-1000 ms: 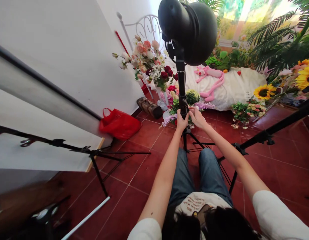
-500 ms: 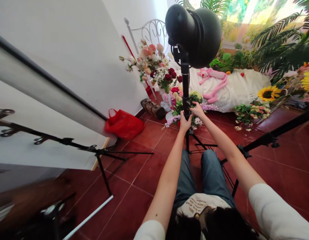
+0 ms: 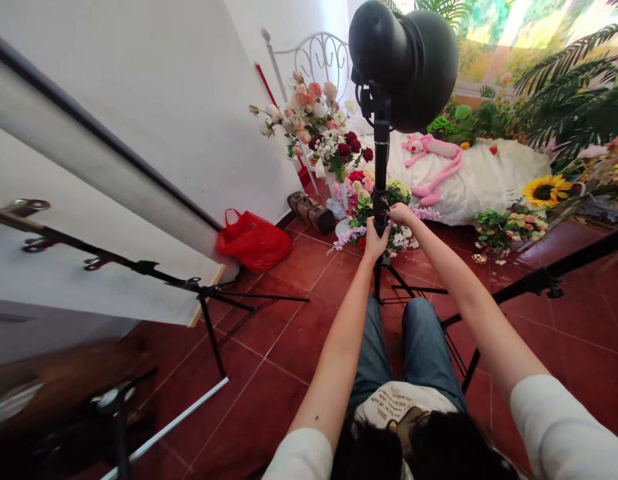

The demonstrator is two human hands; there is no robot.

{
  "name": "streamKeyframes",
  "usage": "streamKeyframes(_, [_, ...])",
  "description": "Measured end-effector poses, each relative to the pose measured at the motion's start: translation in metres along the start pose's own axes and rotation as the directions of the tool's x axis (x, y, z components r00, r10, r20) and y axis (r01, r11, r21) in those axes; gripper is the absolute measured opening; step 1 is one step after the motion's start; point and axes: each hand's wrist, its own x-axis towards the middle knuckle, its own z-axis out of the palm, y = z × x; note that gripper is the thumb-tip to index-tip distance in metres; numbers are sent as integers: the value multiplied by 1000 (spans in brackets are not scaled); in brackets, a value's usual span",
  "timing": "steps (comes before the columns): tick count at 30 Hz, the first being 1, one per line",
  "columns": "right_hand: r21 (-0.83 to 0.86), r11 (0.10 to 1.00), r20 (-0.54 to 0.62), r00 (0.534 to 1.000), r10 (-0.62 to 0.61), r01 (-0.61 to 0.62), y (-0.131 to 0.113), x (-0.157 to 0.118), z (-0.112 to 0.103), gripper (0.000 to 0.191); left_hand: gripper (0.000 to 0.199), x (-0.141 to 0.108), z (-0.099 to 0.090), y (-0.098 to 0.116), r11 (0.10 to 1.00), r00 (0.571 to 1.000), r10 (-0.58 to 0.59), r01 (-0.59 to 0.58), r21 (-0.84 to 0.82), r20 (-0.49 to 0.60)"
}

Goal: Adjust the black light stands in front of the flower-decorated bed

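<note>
A black light stand (image 3: 381, 159) rises upright in front of my knees, with a large black studio lamp (image 3: 406, 65) on top. My left hand (image 3: 377, 239) wraps round the stand's pole just below its collar. Slightly higher, on the right side of the pole, my right hand (image 3: 399, 213) has its fingers closed at the collar's knob, which they mostly cover. The stand's legs spread on the floor below my hands.
Artificial flowers (image 3: 311, 113) stand behind the pole. A pink plush toy (image 3: 441, 148) lies on a white-covered bed (image 3: 489, 187). Left are a red bag (image 3: 256, 240) and another black stand (image 3: 206, 291); a black pole (image 3: 563, 267) slants in from the right.
The whole view has shifted a little, so lamp, stand and flowers sit further right. Both hands stay at the same place on the pole.
</note>
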Motion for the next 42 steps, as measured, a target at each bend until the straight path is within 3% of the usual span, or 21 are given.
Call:
streamKeyframes(3, [-20, 998, 18, 998, 59, -59, 11, -37, -10, 31, 40, 0, 0, 0, 1000, 1000, -4, 5, 27, -13])
streamKeyframes(7, [36, 995, 65, 993, 94, -97, 36, -112, -40, 23, 41, -2, 1, 6, 997, 998, -58, 59, 57, -31])
streamKeyframes(10, [138, 972, 58, 981, 185, -191, 67, -171, -73, 22, 40, -17, 12, 21, 987, 980, -84, 108, 121, -183])
streamKeyframes(12, [193, 953, -15, 971, 240, -232, 93, -206, -93, 21, 36, -36, 29, 32, 975, 916, -96, 166, 150, -390])
streamKeyframes(13, [222, 946, -71, 964, 258, -236, 107, -223, -102, 21, 34, -47, 39, 36, 967, 859, -128, 219, 129, -497])
streamKeyframes(14, [254, 937, -131, 952, 278, -239, 120, -238, -110, 22, 33, -58, 51, 39, 957, 811, -179, 274, 93, -557])
streamKeyframes(15, [290, 926, -179, 936, 302, -243, 132, -252, -117, 23, 34, -69, 64, 40, 948, 798, -228, 312, 60, -559])
streamKeyframes(17, [359, 902, -283, 893, 350, -239, 154, -278, -125, 23, 32, -88, 91, 40, 941, 845, -303, 339, 4, -441])
streamKeyframes(19, [400, 890, -385, 841, 381, -220, 169, -300, -131, 23, 24, -101, 120, 41, 941, 921, -339, 332, -68, -191])
streamKeyframes(21, [408, 892, -470, 792, 390, -197, 179, -318, -135, 26, 14, -110, 152, 46, 939, 948, -304, 315, -139, 95])
streamKeyframes(23, [429, 887, -522, 755, 396, -169, 183, -333, -139, 29, 13, -117, 185, 60, 942, 921, -203, 277, -192, 331])
streamKeyframes(26, [478, 870, -550, 731, 405, -122, 182, -352, -143, 34, 15, -130, 232, 91, 933, 839, -13, 206, -296, 543])
streamKeyframes(29, [525, 849, -549, 737, 395, -64, 174, -364, -144, 40, 15, -142, 275, 123, 904, 766, 97, 199, -378, 636])
streamKeyframes(33, [716, 690, -503, 764, 403, 107, 160, -363, -147, 41, 23, -147, 314, 149, 917, 738, 144, 151, -370, 659])
streamKeyframes(36, [818, 557, -442, 778, 447, 145, 151, -354, -154, 42, 32, -143, 326, 154, 928, 683, 168, 133, -347, 711])
streamKeyframes(39, [845, 529, -377, 782, 497, 71, 145, -347, -165, 41, 41, -138, 329, 150, 920, 632, 183, 159, -357, 753])
streamKeyframes(42, [853, 521, -326, 801, 503, 20, 138, -349, -173, 43, 49, -137, 331, 145, 922, 644, 163, 170, -348, 747])
